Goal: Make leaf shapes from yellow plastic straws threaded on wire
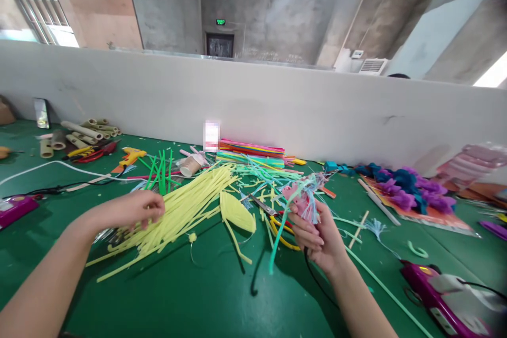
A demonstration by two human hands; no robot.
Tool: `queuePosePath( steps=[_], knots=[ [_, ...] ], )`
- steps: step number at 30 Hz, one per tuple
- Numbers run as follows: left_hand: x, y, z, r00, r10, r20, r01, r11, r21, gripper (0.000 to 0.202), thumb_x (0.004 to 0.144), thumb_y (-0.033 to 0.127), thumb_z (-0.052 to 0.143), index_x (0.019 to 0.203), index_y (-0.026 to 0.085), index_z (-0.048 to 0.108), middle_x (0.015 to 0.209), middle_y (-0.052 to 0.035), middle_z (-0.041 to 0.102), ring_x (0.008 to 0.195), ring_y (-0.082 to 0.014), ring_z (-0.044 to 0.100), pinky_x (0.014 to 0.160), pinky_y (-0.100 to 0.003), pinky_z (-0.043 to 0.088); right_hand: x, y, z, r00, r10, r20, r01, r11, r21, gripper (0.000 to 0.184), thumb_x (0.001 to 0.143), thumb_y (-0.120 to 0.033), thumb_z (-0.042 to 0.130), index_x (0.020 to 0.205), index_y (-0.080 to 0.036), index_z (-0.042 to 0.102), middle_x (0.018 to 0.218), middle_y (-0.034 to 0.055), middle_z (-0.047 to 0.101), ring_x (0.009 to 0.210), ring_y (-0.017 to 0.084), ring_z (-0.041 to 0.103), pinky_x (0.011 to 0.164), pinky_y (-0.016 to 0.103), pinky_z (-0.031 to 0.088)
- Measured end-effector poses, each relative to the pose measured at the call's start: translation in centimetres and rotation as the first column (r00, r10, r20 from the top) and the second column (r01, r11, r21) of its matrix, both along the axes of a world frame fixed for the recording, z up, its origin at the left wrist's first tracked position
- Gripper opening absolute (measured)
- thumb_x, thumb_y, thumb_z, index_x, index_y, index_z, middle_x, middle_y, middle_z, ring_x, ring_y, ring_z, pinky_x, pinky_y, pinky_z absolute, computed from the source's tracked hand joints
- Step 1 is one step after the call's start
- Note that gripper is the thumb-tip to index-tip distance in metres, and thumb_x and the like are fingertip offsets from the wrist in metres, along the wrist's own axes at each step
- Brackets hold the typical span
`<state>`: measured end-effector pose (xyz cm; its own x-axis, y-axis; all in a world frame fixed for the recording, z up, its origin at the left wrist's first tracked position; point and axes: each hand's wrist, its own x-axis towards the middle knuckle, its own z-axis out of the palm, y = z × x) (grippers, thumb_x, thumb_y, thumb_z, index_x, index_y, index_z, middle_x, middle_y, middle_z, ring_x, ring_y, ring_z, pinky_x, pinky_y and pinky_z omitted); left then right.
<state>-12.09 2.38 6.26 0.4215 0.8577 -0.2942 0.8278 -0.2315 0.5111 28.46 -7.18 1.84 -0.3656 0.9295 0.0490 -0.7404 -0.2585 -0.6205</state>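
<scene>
Pink-and-mint fuzzy-stem piece with pale-blue fringe (303,205): apparently part-made, mint stem dangling | right hand (321,243): fingers closed around piece, above green tabletop (178,301), short of far edge | left hand (132,211): fingers loosely curled, contact unclear | yellow fuzzy stems (190,203): unshaped.

On the surface (245,306), a pipe-cleaner pile (194,200) lies beside the left hand (137,208), scissors (266,207) left of the right hand (317,237). Bamboo tubes (85,129) lie back left, a power strip (423,291) front right, a partition (253,95) behind.
</scene>
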Motion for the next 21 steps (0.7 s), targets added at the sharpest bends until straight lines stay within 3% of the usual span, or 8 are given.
queuePosePath(
  steps=[2, 5, 7, 11, 15, 21],
  knots=[
    [1.8, 0.1, 1.8, 0.999, -0.013, 0.048, 0.005, 0.987, 0.16, 0.036, 0.085, 0.051, 0.046, 0.088, 0.019, 0.063, 0.084, -0.0027, 0.068, 0.074, -0.0189, 0.064, 0.062, -0.025, 0.046, -0.2, 0.0, 0.1, 1.0, 0.017, 0.013, -0.017, 1.0, -0.003, 0.042, 0.093, -0.046, 0.039, 0.086, -0.011, 0.061, 0.048, -0.0098, 0.034, 0.031, 0.0, 0.009, 0.024, 0.009, 0.015],
    [8.3, -0.7, 3.5, 0.962, -0.142, 0.231, 0.039, 0.915, 0.401, 0.041, 0.085, 0.056, 0.048, 0.101, 0.022, 0.063, 0.102, -0.0035, 0.066, 0.088, -0.0191, 0.062, 0.074, -0.028, 0.046, -0.7, -0.1, 0.3, 0.998, 0.003, 0.067, -0.002, 1.0, -0.015, 0.039, 0.091, -0.045, 0.043, 0.084, -0.012, 0.061, 0.047, -0.01, 0.034, 0.032, 0.0, 0.01, 0.025, 0.009, 0.017],
    [13.6, -1.8, 3.6, 0.904, -0.276, 0.325, 0.088, 0.867, 0.491, 0.046, 0.082, 0.06, 0.051, 0.107, 0.022, 0.06, 0.106, -0.004, 0.065, 0.084, -0.0172, 0.062, 0.074, -0.028, 0.046, -1.1, -0.2, 0.3, 0.993, -0.037, 0.116, 0.04, 0.999, -0.024, 0.036, 0.09, -0.045, 0.046, 0.083, -0.013, 0.061, 0.046, -0.0101, 0.034, 0.032, 0.001, 0.01, 0.026, 0.009, 0.018],
    [21.7, -3.3, 2.3, 0.857, -0.443, 0.264, 0.175, 0.732, 0.659, 0.049, 0.083, 0.06, 0.05, 0.107, 0.018, 0.06, 0.102, -0.0065, 0.063, 0.079, -0.0176, 0.061, 0.071, -0.029, 0.046, -1.4, -0.1, -0.1, 0.976, -0.111, 0.186, 0.122, 0.991, -0.05, 0.037, 0.088, -0.048, 0.048, 0.073, -0.015, 0.057, 0.044, -0.0102, 0.034, 0.033, 0.001, 0.012, 0.027, 0.009, 0.017],
    [24.8, -3.4, 1.0, 0.891, -0.391, 0.232, 0.114, 0.685, 0.72, 0.04, 0.087, 0.055, 0.046, 0.085, 0.017, 0.06, 0.081, -0.004, 0.062, 0.071, -0.0179, 0.059, 0.062, -0.028, 0.042, -1.1, 0.1, -0.5, 0.968, -0.154, 0.198, 0.17, 0.983, -0.066, 0.04, 0.087, -0.05, 0.051, 0.064, -0.017, 0.049, 0.044, -0.0105, 0.033, 0.032, 0.001, 0.012, 0.028, 0.009, 0.017],
    [25.9, -3.0, 0.5, 0.875, -0.406, 0.264, 0.082, 0.662, 0.745, 0.019, 0.088, 0.029, 0.052, 0.072, 0.019, 0.055, 0.071, 0.001, 0.057, 0.065, -0.0137, 0.054, 0.06, -0.025, 0.036, -0.8, 0.3, -0.2, 0.966, -0.192, 0.172, 0.201, 0.979, -0.036, 0.038, 0.087, -0.049, 0.051, 0.069, -0.016, 0.053, 0.046, -0.0104, 0.033, 0.033, 0.001, 0.013, 0.027, 0.01, 0.017]
  ],
)
